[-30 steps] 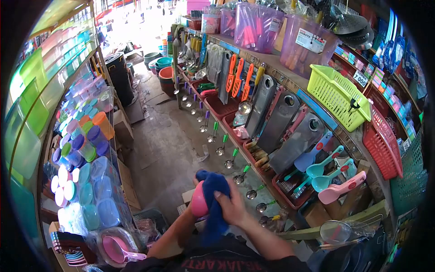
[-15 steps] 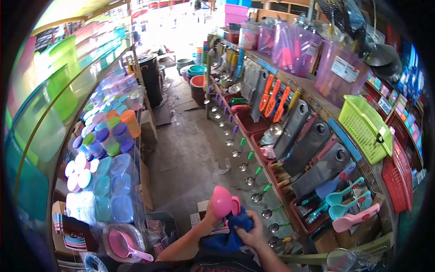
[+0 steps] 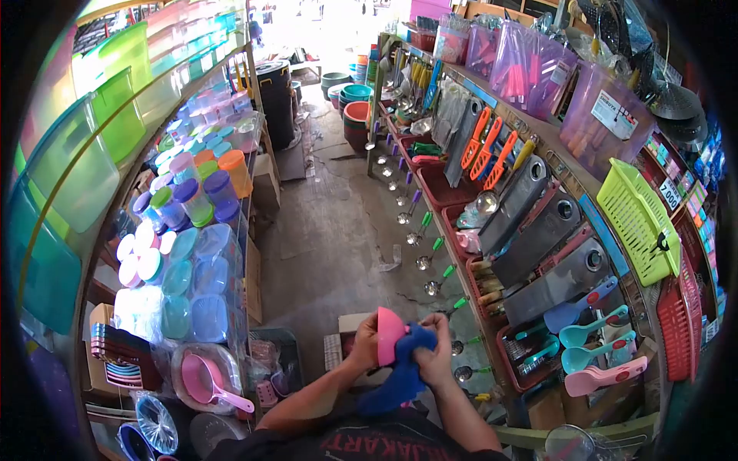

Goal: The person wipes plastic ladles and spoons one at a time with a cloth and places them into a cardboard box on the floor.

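Note:
My left hand is closed on a small pink plastic bowl and holds it tilted on its side in front of my body. The blue cloth is bunched in my right hand, pressed against the bowl's right side, and its loose end hangs down toward my shirt. The fingers and the cloth cover part of the bowl, so I cannot see whether it has a handle. Below my hands on the floor is an open cardboard box.
The left shelf holds stacked plastic containers and a wrapped pink dipper. Along the right rack are metal ladles, grey sleeves, teal spoons and a green basket. A concrete aisle runs between them.
The pink bowl has turned so its side faces me more. My right hand has risen with the cloth, whose end now hangs lower. The view has shifted a little.

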`<control>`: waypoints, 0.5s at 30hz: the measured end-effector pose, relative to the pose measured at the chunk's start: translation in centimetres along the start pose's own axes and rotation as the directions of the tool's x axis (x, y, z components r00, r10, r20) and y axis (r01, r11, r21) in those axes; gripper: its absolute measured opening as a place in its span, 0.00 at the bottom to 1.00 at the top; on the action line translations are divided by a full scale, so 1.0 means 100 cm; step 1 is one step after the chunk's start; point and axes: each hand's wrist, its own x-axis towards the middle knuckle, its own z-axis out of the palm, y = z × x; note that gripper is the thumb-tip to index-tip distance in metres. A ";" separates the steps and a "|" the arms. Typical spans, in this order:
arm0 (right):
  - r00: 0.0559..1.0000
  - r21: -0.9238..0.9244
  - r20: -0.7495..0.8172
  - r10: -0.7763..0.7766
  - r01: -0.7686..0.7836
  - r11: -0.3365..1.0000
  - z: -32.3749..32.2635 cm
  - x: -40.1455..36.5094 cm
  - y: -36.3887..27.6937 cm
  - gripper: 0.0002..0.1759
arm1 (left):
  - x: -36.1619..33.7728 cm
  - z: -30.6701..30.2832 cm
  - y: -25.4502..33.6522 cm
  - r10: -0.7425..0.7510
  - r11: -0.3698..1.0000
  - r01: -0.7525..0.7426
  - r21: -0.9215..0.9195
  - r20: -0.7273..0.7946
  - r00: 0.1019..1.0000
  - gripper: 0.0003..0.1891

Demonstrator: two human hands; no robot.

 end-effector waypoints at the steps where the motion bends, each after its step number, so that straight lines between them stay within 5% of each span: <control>1: 0.996 0.058 -0.051 0.072 -0.069 0.996 0.007 0.002 -0.008 0.25 | 0.001 0.001 0.000 0.066 0.998 -0.066 0.017 0.012 0.998 0.06; 2: 0.994 -0.073 -0.082 -0.065 0.059 0.996 0.012 0.003 -0.009 0.25 | 0.006 -0.006 0.002 0.109 0.980 -0.119 0.160 0.069 0.992 0.05; 7: 0.993 -0.192 -0.078 -0.091 0.075 0.979 0.001 0.000 0.026 0.26 | 0.015 -0.009 -0.007 0.144 0.977 -0.142 0.157 -0.002 0.990 0.08; 10: 0.995 -0.133 -0.089 -0.036 0.024 0.991 -0.001 -0.009 0.019 0.25 | 0.017 -0.010 -0.019 0.094 0.989 -0.107 -0.100 -0.129 0.987 0.04; 13: 0.995 -0.155 -0.080 -0.061 0.048 0.987 -0.010 -0.009 0.012 0.24 | 0.017 -0.007 -0.016 0.024 1.000 -0.024 -0.003 -0.008 1.000 0.05; 15: 0.993 -0.196 -0.062 -0.100 0.086 0.977 -0.012 -0.004 0.000 0.23 | 0.013 0.007 -0.006 -0.022 0.945 -0.014 0.328 0.104 0.994 0.05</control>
